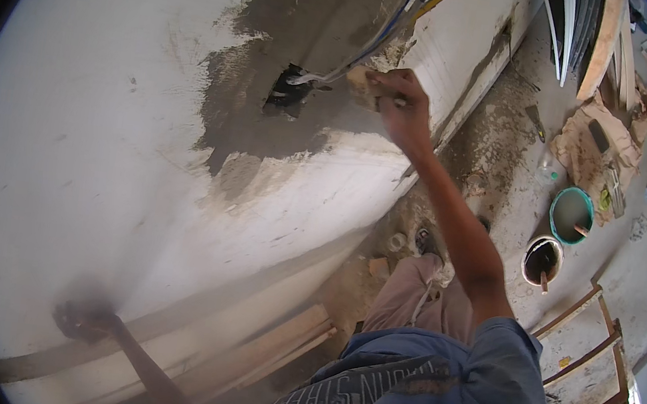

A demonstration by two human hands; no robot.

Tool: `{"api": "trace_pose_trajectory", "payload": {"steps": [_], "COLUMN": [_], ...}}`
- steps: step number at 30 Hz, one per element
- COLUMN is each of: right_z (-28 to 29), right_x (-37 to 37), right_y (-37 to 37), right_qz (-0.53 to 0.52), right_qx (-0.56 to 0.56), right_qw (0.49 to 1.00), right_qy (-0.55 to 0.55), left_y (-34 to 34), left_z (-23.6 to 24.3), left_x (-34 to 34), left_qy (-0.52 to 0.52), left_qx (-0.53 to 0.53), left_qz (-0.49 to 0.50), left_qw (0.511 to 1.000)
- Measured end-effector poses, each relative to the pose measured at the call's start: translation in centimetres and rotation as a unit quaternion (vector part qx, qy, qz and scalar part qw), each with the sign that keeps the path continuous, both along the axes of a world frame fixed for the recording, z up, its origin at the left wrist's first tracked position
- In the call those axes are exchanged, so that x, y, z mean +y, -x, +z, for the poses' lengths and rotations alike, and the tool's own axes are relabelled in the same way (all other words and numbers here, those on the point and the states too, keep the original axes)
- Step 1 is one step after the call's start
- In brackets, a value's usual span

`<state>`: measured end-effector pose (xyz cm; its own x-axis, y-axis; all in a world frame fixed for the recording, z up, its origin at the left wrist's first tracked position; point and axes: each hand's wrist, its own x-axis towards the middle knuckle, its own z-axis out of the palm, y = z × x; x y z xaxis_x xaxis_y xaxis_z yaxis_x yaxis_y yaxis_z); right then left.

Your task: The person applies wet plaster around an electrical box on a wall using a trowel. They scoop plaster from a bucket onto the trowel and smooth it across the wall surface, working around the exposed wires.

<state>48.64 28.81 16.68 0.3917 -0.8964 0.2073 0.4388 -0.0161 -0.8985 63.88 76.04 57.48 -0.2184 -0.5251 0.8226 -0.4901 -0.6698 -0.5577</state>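
Observation:
My right hand [399, 110] grips a small tan block [363, 86] against grey plaster on the white wall [96, 142], just right of a dark square opening [280, 98] with pale wires [306, 79] coming out of it. Blue, grey and yellow cables [397, 29] run up from there. My left hand [87, 320] is at the lower left by the wall, dark and hazy in the picture; its fingers and anything in them cannot be made out.
A teal bucket [560, 199] and a white bucket [528, 259], each with a stick, stand on the right floor. Wooden ladder-like frames [601, 373], crumpled paper [588, 154] and long strips [600, 50] lie beyond. Boards [295, 332] lie below the wall near my legs [401, 292].

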Motion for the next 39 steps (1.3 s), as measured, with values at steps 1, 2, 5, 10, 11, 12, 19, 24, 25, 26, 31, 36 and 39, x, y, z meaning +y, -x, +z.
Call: {"api": "trace_pose_trajectory", "payload": {"steps": [1, 2, 5, 10, 11, 12, 19, 24, 25, 26, 31, 36, 39], "right_z": [0.4, 0.8, 1.0, -0.4, -1.0, -1.1, 5.2, 12.7, 13.7, 14.5, 15.1, 12.8, 7.1], "right_x": [0.9, 1.7, 4.5, 7.4, 6.6, 5.2, -10.4, -15.0, -15.1, -14.7, -13.5, -11.9, -12.0], "right_y": [-0.7, -1.3, -2.5, 0.1, 0.6, 1.0, 1.9, 1.6, 1.6, 1.4, -0.1, -0.5, -0.1], "right_qz": [0.003, 0.009, -0.028, -0.030, -0.024, -0.018, -0.144, 0.036, -0.001, -0.039, -0.074, -0.075, -0.050], "right_qx": [-0.024, -0.026, -0.004, 0.083, 0.084, 0.085, 0.097, 0.042, 0.038, 0.034, 0.024, 0.098, 0.138], "right_qw": [0.999, 0.997, 0.999, 0.973, 0.977, 0.981, 0.915, 0.881, 0.852, 0.818, 0.764, 0.781, 0.783], "right_qy": [-0.047, -0.078, -0.022, 0.212, 0.193, 0.176, 0.365, 0.470, 0.523, 0.573, 0.641, 0.612, 0.604], "left_y": [-0.1, -0.1, 0.1, 0.8, 1.2, 1.7, -0.3, 0.0, 0.3, 0.3, 0.8, 0.2, 0.1], "left_z": [-0.2, -0.2, -0.1, -0.5, -0.4, -0.4, -0.1, -0.5, -0.4, -0.1, 0.3, 0.3, -0.1], "left_x": [-0.3, -0.1, 0.0, -1.2, -1.5, -1.8, 0.7, 0.1, -0.2, -0.1, -1.0, 0.9, -0.1], "left_qy": [0.011, 0.008, -0.017, -0.030, -0.045, -0.057, 0.012, 0.004, 0.001, -0.009, -0.079, -0.051, -0.042], "left_qx": [0.008, 0.013, 0.010, 0.004, -0.003, -0.010, 0.029, 0.042, 0.047, 0.036, -0.002, 0.001, 0.005], "left_qz": [-0.008, 0.003, 0.019, 0.000, -0.002, -0.004, 0.006, -0.023, -0.031, -0.022, -0.013, 0.001, -0.005], "left_qw": [1.000, 1.000, 1.000, 1.000, 0.999, 0.998, 0.999, 0.999, 0.998, 0.999, 0.997, 0.999, 0.999]}}
